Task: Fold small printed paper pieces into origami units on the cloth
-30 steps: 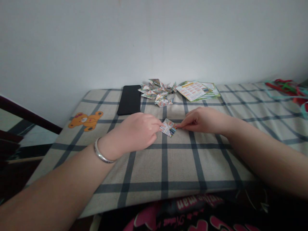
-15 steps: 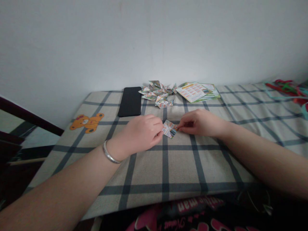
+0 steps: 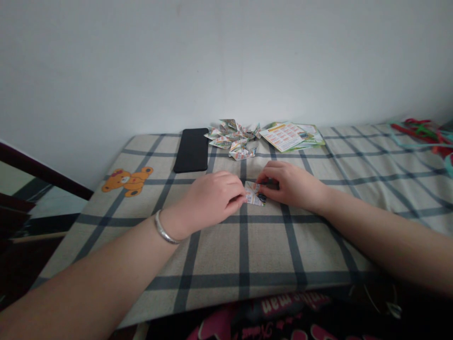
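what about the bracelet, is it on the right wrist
No, the bracelet circles the left wrist; the right wrist is bare.

bangle (image 3: 163, 231): silver, curved band, left wrist (image 3: 178, 222) | forearms (image 3: 382, 226): bare | garment (image 3: 271, 318): black, pink shapes, pale outlines, pale lettering (image 3: 276, 304)

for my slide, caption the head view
Left hand and right hand hold angular, multicoloured folded paper over a checked beige tablecloth.

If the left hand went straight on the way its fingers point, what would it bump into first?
The small folded paper, already at the left hand's fingertips. Just beyond it, roughly in line, is the right hand, though exact depth is hard to judge.
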Demonstrator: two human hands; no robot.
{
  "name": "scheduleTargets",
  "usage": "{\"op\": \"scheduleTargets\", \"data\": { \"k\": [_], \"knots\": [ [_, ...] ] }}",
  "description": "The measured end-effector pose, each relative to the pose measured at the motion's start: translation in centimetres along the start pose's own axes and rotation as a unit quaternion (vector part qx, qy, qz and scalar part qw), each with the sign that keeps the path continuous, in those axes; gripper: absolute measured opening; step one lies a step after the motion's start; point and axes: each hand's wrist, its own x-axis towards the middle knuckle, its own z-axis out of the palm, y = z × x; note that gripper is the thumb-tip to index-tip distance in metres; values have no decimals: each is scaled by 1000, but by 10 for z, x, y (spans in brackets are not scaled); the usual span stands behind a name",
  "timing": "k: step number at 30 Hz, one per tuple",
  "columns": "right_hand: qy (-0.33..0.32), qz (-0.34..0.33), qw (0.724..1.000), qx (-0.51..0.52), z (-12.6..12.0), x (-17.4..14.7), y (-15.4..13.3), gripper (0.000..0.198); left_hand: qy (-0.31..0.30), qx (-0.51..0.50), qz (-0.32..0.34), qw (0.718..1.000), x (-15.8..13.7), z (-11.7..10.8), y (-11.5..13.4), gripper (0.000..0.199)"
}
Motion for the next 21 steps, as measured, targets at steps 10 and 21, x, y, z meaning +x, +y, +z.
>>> {"op": "scheduleTargets", "data": {
  "k": [10,21],
  "knots": [
    [0,-2,1000,27,2,2,2,10,23,30,-40,998,-1,7,7,31],
    [-9,1,998,59,2,2,1,7,12,25,-21,999,-1,9,5,34]
  ]
}}
